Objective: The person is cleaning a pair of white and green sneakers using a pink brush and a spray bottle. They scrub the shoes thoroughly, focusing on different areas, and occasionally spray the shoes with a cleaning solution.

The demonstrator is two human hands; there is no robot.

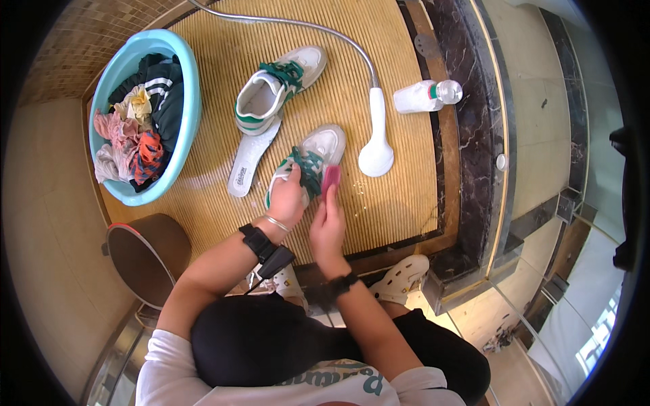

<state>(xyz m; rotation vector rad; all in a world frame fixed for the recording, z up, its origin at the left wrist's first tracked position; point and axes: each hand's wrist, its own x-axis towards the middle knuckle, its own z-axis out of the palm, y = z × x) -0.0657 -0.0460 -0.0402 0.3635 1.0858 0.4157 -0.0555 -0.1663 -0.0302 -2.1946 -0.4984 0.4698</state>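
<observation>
My left hand (pixel 287 201) is closed on the heel end of a white sneaker (pixel 323 143) with green laces, its thumb over the opening. In my right hand (pixel 328 230) is a pink brush (pixel 331 178), pressed to the sneaker's right side; motion blurs it and its bristles do not show. The matching sneaker (pixel 261 100) lies farther off, toe pointing up and right. A pale insole (pixel 249 162) rests beside it, its upper end against the heel. Wet specks dot the ribbed mat (pixel 399 203) right of the held sneaker.
A light-blue basin (pixel 194 101) of clothes stands at the left, with a dark bucket (pixel 166 237) nearer me. On the right lie a white shower head (pixel 376 152) with its metal hose (pixel 305 25) and a clear bottle (pixel 414 98). A dark marble ledge (pixel 467 135) borders the mat.
</observation>
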